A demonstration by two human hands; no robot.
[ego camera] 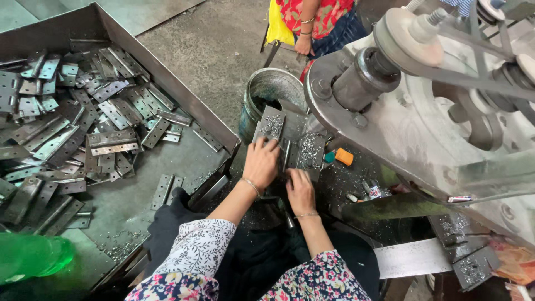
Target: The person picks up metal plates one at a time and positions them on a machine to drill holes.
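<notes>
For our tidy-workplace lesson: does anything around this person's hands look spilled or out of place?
Yes. Metal shavings lie scattered over the work plate beside both hands, left and right. The hinge plates in the tray lie in a jumble, not stacked.

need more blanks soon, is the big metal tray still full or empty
Partly full: hinge plates heap the tray's far side, bare floor nearer.

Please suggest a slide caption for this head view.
Both hands, left hand and right hand, rest on grey metal hinge plates beside a large grey press machine.
</notes>
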